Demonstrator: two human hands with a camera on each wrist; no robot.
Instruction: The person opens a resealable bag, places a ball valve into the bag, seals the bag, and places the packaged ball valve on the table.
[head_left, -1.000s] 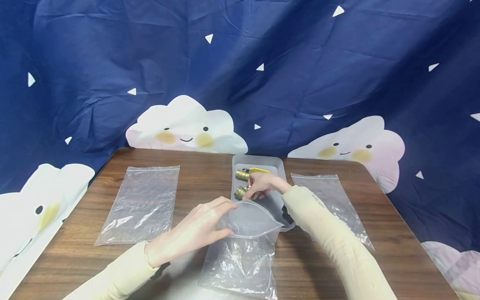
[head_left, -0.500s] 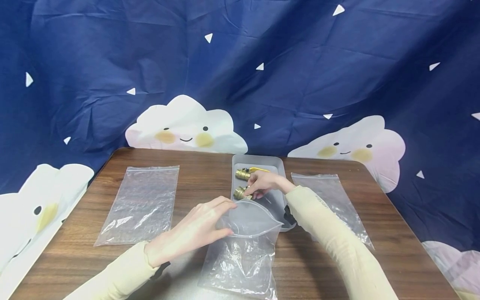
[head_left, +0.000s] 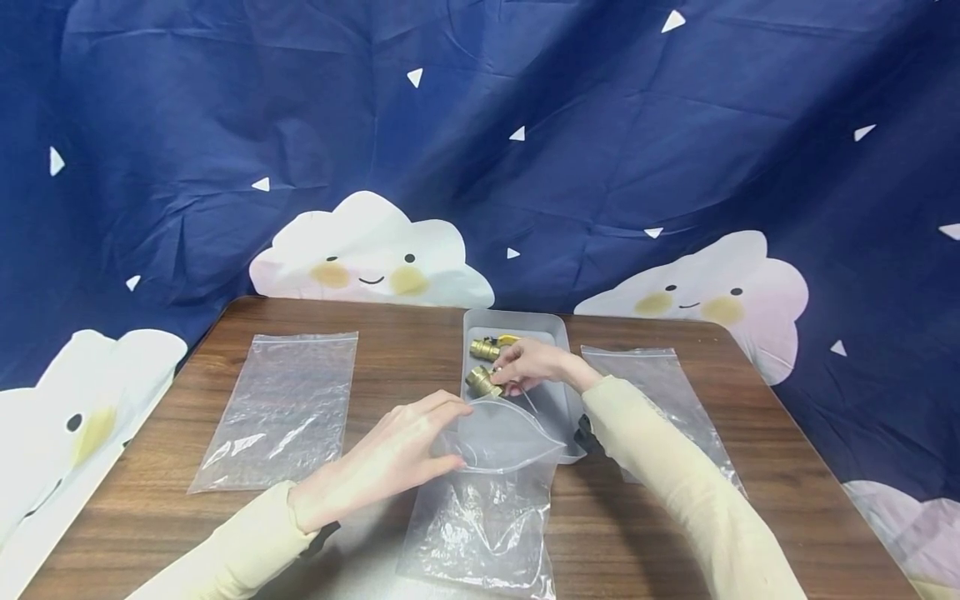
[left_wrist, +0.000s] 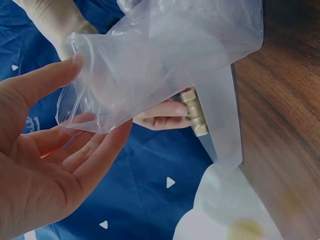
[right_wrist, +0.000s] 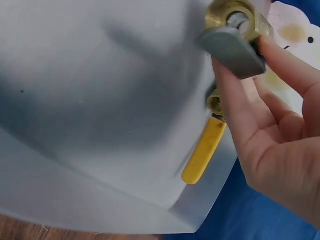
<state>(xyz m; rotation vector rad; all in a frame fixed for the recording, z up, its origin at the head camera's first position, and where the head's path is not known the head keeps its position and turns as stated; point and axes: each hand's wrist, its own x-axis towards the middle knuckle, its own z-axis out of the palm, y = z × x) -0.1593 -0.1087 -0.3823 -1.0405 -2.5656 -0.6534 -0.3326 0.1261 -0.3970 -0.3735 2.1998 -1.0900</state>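
Observation:
My left hand (head_left: 390,446) holds a clear zip bag (head_left: 483,517) by its mouth, thumb and fingers spread apart on the rim. The bag's mouth gapes beside the grey tray (head_left: 517,320). Over the tray, my right hand (head_left: 531,364) pinches a brass ball valve (head_left: 481,382) with a grey lever (right_wrist: 232,50). Another brass ball valve (head_left: 483,349) with a yellow lever (right_wrist: 204,151) lies at the tray's far end. In the left wrist view, the bag hides part of the right hand (left_wrist: 162,114).
Flat zip bags lie on the wooden table (head_left: 405,350): one on the left (head_left: 281,408), another on the right (head_left: 645,375), partly under the right forearm. A blue cloud-print curtain (head_left: 480,150) hangs behind the table.
My right hand has shifted slightly and tilted the gripped valve; its grey lever now shows below the fingers. The left hand and the bag have stayed in place.

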